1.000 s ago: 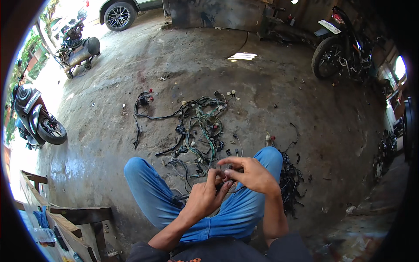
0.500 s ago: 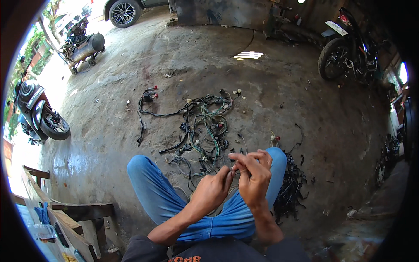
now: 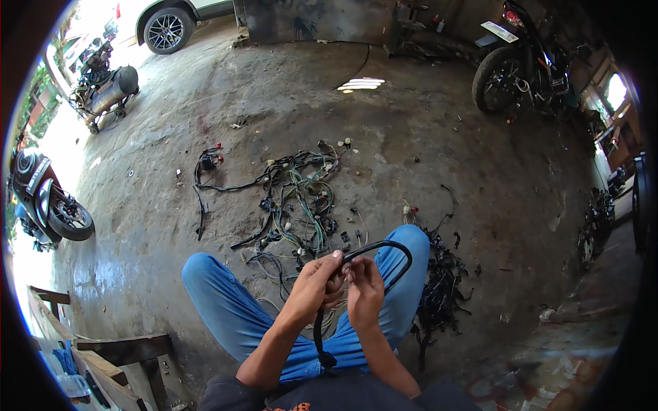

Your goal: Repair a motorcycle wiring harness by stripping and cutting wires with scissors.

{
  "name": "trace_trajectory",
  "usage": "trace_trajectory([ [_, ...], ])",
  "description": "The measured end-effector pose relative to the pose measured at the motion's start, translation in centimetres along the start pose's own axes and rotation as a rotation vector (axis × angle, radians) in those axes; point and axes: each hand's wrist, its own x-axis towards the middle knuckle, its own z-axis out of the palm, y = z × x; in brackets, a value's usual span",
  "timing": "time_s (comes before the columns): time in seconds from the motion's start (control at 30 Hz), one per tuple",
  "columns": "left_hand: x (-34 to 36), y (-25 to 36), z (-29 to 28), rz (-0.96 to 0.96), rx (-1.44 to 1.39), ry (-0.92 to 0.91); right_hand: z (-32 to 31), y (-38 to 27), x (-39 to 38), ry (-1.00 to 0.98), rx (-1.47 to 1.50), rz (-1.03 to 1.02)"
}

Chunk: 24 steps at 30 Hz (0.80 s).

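Over my lap, my left hand (image 3: pixel 314 286) is closed around a black wrapped wiring cable (image 3: pixel 406 259). From its grip the cable arcs over to the right and runs down behind my right hand (image 3: pixel 364 296). Another stretch hangs below the left hand, with a dark lump at its lower part. My right hand is right beside the left one, thumb and fingers pinched together. What sits in that pinch is too small to make out. On the floor ahead lies a tangled wiring harness (image 3: pixel 319 229) with black, green and pale wires and several connectors.
By my right knee lies a heap of black scraps (image 3: pixel 449 291). Motorbikes stand at left (image 3: pixel 68 216) and far right (image 3: pixel 499 82). A wheeled air compressor (image 3: pixel 113 89) and a car wheel (image 3: pixel 166 31) are at far left. A wooden bench frame (image 3: pixel 123 349) is at lower left.
The black cable now shows in my hands, looped up and to the right. My right hand has come down from its raised, spread position to a pinch beside my left. The view has shifted right.
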Motion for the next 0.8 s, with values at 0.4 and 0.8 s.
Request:
trace_trajectory([
  [0.4, -3.3, -1.0, -2.9, 0.11, -0.104, -0.168, 0.9, 0.4, 2.8, -0.21, -0.545, 0.248],
  [0.8, -3.9, 1.0, -3.5, 0.278, 0.378, -0.091, 5.2, -12.2, 3.6, -0.733, -1.357, -0.733],
])
